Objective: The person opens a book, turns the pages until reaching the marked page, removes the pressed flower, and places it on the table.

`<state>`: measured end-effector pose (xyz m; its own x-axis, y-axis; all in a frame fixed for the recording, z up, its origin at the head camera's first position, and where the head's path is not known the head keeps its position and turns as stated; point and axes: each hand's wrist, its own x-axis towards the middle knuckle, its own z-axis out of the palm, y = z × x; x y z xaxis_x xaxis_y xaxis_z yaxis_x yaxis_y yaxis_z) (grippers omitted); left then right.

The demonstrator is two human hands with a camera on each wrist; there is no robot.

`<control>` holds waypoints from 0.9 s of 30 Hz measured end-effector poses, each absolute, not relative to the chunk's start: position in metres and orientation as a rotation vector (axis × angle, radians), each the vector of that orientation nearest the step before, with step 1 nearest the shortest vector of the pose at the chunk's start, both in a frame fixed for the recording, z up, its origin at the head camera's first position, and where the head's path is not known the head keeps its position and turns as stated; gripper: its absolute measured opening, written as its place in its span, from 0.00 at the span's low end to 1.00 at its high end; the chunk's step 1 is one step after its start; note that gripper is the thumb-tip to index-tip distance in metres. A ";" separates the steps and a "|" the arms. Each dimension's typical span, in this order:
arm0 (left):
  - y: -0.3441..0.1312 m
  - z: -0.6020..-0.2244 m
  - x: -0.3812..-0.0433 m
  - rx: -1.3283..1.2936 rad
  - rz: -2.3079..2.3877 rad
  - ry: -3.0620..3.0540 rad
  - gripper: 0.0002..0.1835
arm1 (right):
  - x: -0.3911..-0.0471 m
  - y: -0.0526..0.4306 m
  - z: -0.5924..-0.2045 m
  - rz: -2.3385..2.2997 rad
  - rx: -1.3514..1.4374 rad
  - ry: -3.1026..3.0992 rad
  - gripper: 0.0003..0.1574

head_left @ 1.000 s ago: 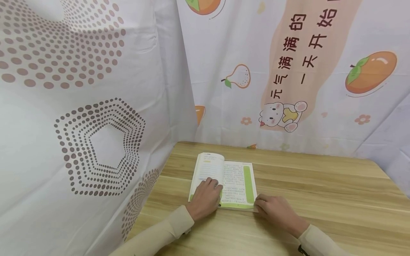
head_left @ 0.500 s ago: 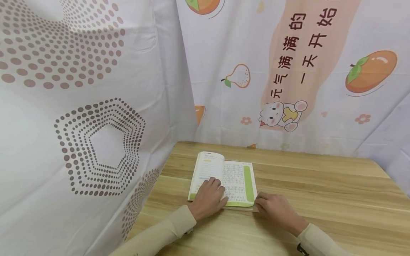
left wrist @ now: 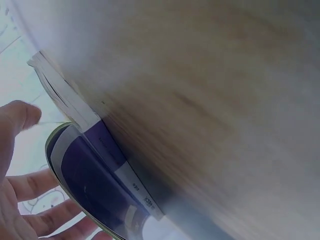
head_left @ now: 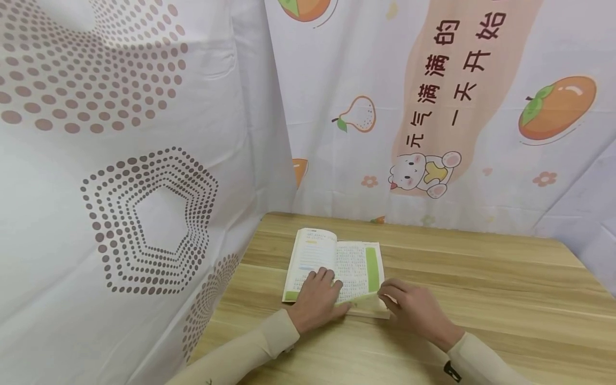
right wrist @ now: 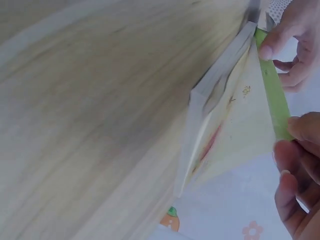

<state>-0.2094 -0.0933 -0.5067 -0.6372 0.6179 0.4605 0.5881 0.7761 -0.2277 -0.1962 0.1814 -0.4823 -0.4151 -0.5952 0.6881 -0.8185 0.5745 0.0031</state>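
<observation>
An open book (head_left: 315, 251) lies on the wooden table, its left page white with ruled lines. My left hand (head_left: 316, 300) rests across the lower part of that page near the fold, fingers extended and thumb reaching toward the right page's bottom edge. With thumb and fingers, my right hand (head_left: 417, 310) pinches the lower right corner of a green-edged page (head_left: 353, 270). That corner is lifted off the pages beneath, and in the right wrist view the page's green strip (right wrist: 274, 95) runs between both hands. The left wrist view shows the book's purple and white spine (left wrist: 107, 146).
The wood-grain table (head_left: 481, 294) extends to the right of the book. A dotted white cloth (head_left: 149, 224) hangs along the left side. Behind the table hangs a white curtain (head_left: 337, 176) with fruit, a cartoon animal and printed characters.
My right hand has raised the page's lower right corner and shifted slightly up and left. My left hand has slid a little right, its thumb now stretched toward the right page.
</observation>
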 end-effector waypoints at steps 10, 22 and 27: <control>-0.093 -0.503 -0.209 -0.841 -0.008 -2.451 0.27 | -0.197 0.183 -0.478 0.478 1.052 -2.106 0.13; -0.104 -0.500 -0.218 -0.728 -0.175 -2.220 0.38 | -0.190 0.191 -0.495 0.331 1.075 -2.438 0.17; -0.108 -0.497 -0.216 -0.738 -0.121 -2.273 0.26 | -0.188 0.192 -0.499 0.333 1.112 -2.516 0.09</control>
<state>-0.2155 -0.1081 -0.4970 -0.5678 0.4732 0.6735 0.5420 0.8308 -0.1267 -0.1880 0.1916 -0.4990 -0.6208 -0.6604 0.4224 -0.7475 0.6611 -0.0650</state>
